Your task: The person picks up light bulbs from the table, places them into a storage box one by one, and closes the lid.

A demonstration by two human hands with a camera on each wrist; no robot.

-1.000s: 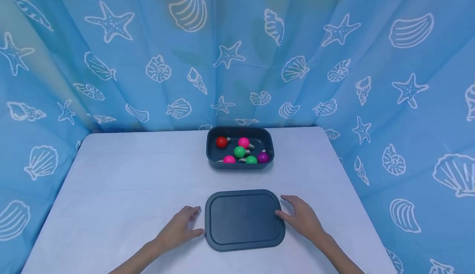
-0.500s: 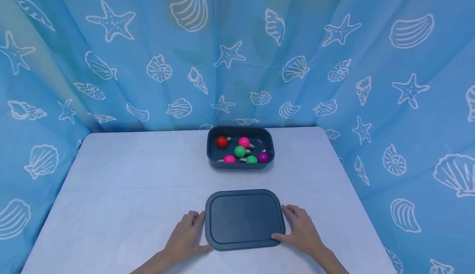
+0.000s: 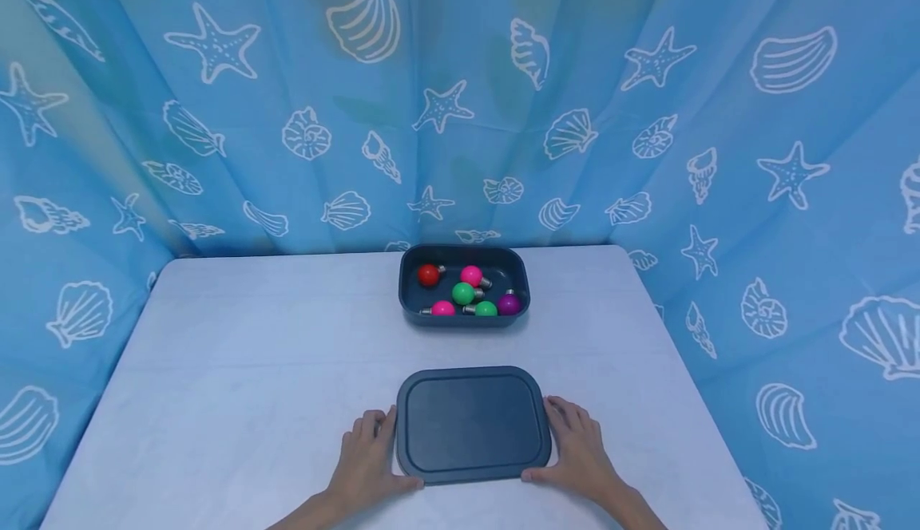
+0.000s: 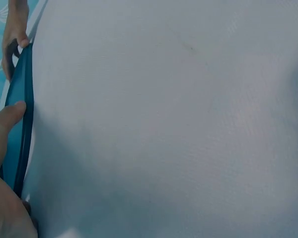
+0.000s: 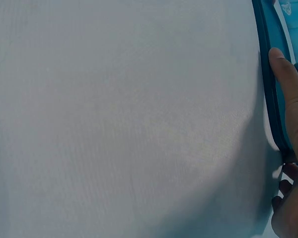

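Observation:
A dark blue-grey rounded rectangular lid [image 3: 473,425] lies on the white-covered table near the front. My left hand [image 3: 365,460] grips its left end, thumb on the near edge and fingers along the side. At the opposite end my right hand [image 3: 579,452] holds the lid the same way. In the left wrist view the left thumb [image 4: 16,113] rests on the rim; the right wrist view has the right thumb [image 5: 283,69] on it too. Farther back stands a matching open box [image 3: 463,321] with several coloured bulbs inside, among them a red bulb [image 3: 428,275] and a purple bulb [image 3: 509,303].
The white tablecloth [image 3: 251,338] spreads around the lid and box. Behind the table and along both sides hangs a blue curtain [image 3: 474,59] with white shells and starfish. The box stands close to the table's back edge.
Both hands have closed in on the lid's ends. The left hand moved right to reach it, and both thumbs slid to its near edge. Lid and box stay in place.

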